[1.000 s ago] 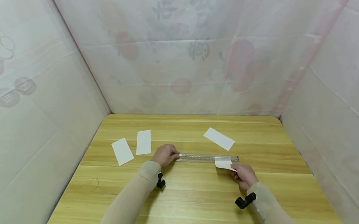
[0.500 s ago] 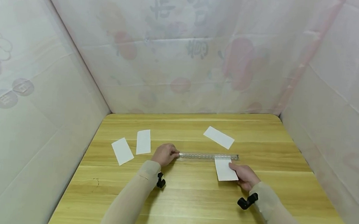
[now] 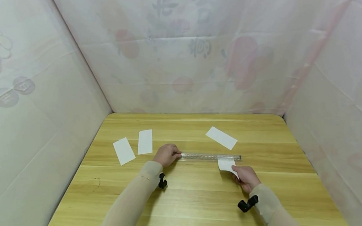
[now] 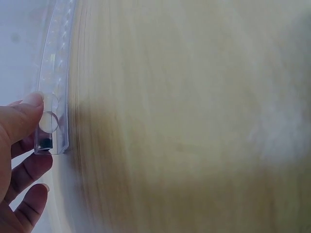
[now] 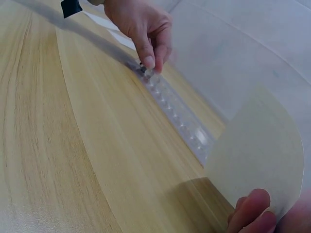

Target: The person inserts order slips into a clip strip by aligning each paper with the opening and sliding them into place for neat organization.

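Note:
A clear plastic strip (image 3: 200, 156) with a row of round shapes along it lies crosswise on the wooden table. My left hand (image 3: 167, 155) pinches its left end; in the left wrist view the thumb (image 4: 31, 101) presses on the top and fingers sit under it. One white paper sheet (image 3: 226, 163) has its far edge at the right part of the strip. Its near right corner is pinched by my right hand (image 3: 246, 177), and the sheet curves upward. The right wrist view shows this bent paper (image 5: 260, 155) rising beside the strip (image 5: 172, 107).
Two white sheets lie on the left: one tilted sheet (image 3: 124, 151) and one nearly upright sheet (image 3: 145, 142). Behind the strip is another white sheet (image 3: 221, 138). Pale printed cloth walls (image 3: 184, 58) enclose the back and sides of the table (image 3: 188, 203).
My right hand first lowered the near end of the paper so it lay flatter, then lifted it into a curve again. The left hand and the strip have stayed in place.

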The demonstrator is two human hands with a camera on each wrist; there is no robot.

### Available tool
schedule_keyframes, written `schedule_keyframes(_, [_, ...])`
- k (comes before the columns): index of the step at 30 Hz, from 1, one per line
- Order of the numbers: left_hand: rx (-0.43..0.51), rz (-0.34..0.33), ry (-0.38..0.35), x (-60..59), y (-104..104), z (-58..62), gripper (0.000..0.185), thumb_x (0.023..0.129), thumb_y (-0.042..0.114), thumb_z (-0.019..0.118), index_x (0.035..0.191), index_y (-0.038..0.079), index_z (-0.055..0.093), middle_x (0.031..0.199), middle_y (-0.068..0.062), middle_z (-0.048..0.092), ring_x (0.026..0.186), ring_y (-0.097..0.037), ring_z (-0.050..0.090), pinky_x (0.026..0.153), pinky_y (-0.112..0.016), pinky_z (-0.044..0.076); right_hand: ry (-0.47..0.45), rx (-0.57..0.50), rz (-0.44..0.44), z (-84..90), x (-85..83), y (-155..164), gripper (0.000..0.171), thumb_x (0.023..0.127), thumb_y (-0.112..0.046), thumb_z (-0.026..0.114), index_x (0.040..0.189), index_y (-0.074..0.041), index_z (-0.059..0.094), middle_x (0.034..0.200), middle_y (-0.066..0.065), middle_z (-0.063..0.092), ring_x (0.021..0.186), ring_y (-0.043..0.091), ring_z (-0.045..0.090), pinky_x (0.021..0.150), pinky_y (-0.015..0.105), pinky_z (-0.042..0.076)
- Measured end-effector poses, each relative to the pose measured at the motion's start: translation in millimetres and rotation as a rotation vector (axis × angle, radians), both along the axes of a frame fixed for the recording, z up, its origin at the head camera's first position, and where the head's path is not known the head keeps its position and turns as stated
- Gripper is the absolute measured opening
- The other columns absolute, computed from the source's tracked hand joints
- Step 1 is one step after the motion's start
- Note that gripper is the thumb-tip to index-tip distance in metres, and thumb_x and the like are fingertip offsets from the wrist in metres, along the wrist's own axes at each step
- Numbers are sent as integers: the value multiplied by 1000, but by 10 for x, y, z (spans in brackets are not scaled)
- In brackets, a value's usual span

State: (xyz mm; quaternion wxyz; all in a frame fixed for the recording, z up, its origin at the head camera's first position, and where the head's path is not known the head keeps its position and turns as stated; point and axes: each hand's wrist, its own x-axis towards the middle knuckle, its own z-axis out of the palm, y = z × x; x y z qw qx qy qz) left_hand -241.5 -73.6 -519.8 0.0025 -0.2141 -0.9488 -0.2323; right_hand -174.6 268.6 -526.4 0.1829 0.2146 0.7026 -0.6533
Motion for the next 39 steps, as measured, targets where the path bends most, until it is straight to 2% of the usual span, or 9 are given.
schedule_keyframes(23, [-7, -23, 35, -30, -3, -14, 13, 87, 27, 72, 96, 19, 78, 92, 9, 68, 85, -10, 62, 79, -27, 51, 2, 5, 8, 34, 15, 52, 57, 100, -17, 52, 137, 20, 31, 83, 7, 57, 63, 9, 56, 53, 17, 47])
schedule_keyframes(31, [-20, -32, 14, -26, -2, 22, 13, 87, 24, 72, 97, 18, 77, 95, 8, 68, 88, -11, 63, 83, -30, 51, -5, 15, -6, 10, 11, 113, 58, 100, -17, 51, 140, 19, 29, 102, 12, 50, 66, 8, 57, 56, 17, 48])
schedule_keyframes(39, [-48, -56, 25, -27, -15, 31, 12, 89, 23, 70, 98, 19, 77, 96, 8, 68, 90, -12, 64, 84, -30, 51, -2, 10, -10, -21, 10, 141, 60, 100, -17, 51, 141, 19, 27, 122, 20, 41, 67, 7, 57, 58, 17, 49])
